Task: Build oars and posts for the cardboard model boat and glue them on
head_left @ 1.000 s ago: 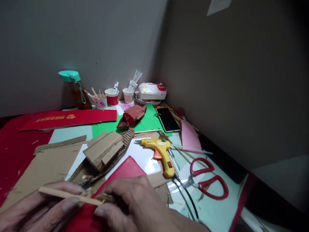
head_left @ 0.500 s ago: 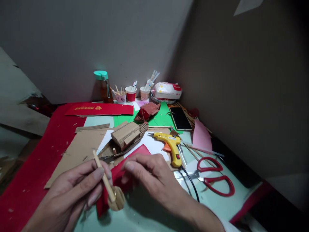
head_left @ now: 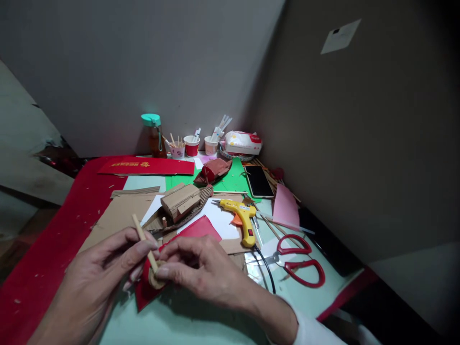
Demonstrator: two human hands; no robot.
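Note:
My left hand (head_left: pixel 104 270) pinches a short wooden stick (head_left: pixel 144 242) between thumb and fingers, tilted with its top to the upper left. A small round tan piece (head_left: pixel 155 281), perhaps cardboard, sits at the stick's lower end. The thumb and fingers of my right hand (head_left: pixel 212 273) close on that round piece at its right side, partly covering it. Beneath both hands lies a folded red card (head_left: pixel 203 229). Just beyond stands a cardboard boat model (head_left: pixel 181 203) with an arched cabin, and to its right a yellow glue gun (head_left: pixel 239 211) rests on its side.
Red-handled scissors (head_left: pixel 304 274) lie at right beside the glue gun's black cord. Farther back are a phone (head_left: pixel 259 181), a reddish-brown boat model (head_left: pixel 215 170), a bottle (head_left: pixel 154 139), several paper cups of sticks and a tissue pack (head_left: pixel 242 143). Walls close off the back and right.
My right hand has come left and now grips the round piece at the stick's lower end. The left hand keeps the stick. The view has shifted slightly.

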